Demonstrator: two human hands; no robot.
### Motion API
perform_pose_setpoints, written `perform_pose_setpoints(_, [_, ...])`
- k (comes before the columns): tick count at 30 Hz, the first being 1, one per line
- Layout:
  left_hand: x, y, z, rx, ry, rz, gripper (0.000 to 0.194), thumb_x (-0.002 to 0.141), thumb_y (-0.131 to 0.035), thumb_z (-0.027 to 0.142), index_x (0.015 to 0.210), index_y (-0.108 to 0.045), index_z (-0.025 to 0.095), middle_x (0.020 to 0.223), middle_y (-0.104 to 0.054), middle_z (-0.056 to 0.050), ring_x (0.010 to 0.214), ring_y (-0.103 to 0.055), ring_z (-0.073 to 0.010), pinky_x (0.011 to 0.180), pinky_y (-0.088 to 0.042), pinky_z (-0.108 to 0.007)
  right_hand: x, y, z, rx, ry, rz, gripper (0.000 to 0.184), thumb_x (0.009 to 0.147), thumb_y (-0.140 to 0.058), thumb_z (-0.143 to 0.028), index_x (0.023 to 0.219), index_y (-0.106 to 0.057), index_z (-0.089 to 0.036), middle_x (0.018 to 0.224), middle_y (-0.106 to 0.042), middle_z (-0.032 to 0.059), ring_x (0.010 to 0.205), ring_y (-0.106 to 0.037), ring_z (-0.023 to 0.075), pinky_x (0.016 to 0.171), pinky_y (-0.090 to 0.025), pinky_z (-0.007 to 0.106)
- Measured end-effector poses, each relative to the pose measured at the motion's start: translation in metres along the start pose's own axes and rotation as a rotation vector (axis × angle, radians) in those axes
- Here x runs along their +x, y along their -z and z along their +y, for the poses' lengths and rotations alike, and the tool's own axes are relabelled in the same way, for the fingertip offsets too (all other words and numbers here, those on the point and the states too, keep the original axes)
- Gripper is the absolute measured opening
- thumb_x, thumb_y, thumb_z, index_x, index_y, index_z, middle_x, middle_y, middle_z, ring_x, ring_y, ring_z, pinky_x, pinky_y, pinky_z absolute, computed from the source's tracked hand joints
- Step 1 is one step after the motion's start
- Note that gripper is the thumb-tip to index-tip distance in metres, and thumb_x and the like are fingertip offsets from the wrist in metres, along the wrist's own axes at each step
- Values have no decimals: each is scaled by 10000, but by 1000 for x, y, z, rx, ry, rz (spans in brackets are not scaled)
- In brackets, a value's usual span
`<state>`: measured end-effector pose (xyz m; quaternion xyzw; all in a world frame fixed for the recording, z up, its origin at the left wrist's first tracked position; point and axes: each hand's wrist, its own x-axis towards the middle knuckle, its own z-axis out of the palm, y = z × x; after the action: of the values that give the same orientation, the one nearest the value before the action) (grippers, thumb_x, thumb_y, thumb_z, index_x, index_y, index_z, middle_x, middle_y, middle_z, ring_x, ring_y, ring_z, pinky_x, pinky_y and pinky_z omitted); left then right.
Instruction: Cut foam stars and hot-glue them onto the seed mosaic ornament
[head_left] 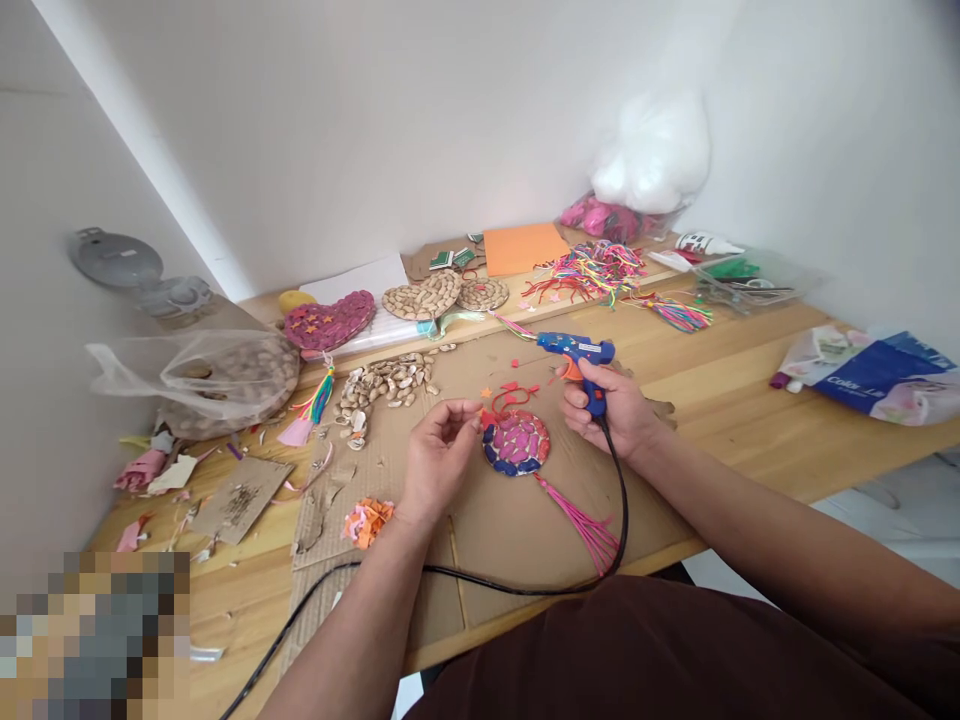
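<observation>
A clear bag (172, 358) holds peanuts (259, 385) while left hand (441, 455) pinches red piece (487, 418) and right hand (619, 415) grips glue gun (562, 345).

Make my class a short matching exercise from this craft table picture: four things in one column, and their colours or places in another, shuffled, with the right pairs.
Things
1. Glue gun
2. Round ornament
3. Heart with stars
4. Puffy bag at the back

Colours and places
A. White
B. Lying on the cardboard
C. Mostly deep pink
D. Held in the right hand

Right pairs: 1-D, 2-B, 3-C, 4-A
</observation>
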<state>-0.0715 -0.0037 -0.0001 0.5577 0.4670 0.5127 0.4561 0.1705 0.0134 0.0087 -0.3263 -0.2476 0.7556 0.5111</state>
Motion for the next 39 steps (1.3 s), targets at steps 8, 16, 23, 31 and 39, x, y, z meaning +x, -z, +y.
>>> perform_pose_setpoints(8, [-3,-3,5,1,-32,24,237,819,-687,302,1012,-662,166,914,-714,-50,790,-665,-146,764,-524,-266,-37,-31,-66,-89,171,154,218,963,-464,-351,796,-536,-231,541,-324,-49,431,-231,116,379,-155,271])
perform_pose_setpoints(16, [-14,-8,5,230,-189,-106,172,885,-592,224,1005,-715,211,1007,-723,-64,864,-672,-176,795,-532,-279,-73,-52,-68,-577,123,163,376,891,-537,-563,695,-527,-242,471,-409,-24,354,-284,101,347,-88,283])
perform_pose_setpoints(23, [-26,-10,18,390,-299,-218,205,931,-509,147,1066,-644,223,1043,-696,-57,951,-658,-176,870,-520,-304,-74,-37,-53,-1026,26,98,363,831,-679,-549,792,-546,-214,534,-515,-29,404,-416,97,364,-300,241])
perform_pose_setpoints(31, [-46,-23,18,742,-485,-478,269,929,-434,73,1131,-564,193,1036,-626,-73,909,-614,-187,823,-541,-336,-66,-54,-62,-1685,130,-28,309,897,-599,-523,808,-609,-227,617,-560,-15,515,-478,134,459,-338,264])
perform_pose_setpoints(39, [-46,-26,21,873,-503,-532,170,925,-460,89,1038,-561,163,982,-608,-74,830,-596,-202,756,-566,-362,-49,-65,-51,-1754,155,-98,325,910,-573,-495,722,-553,-229,612,-531,-10,560,-479,156,526,-342,298])
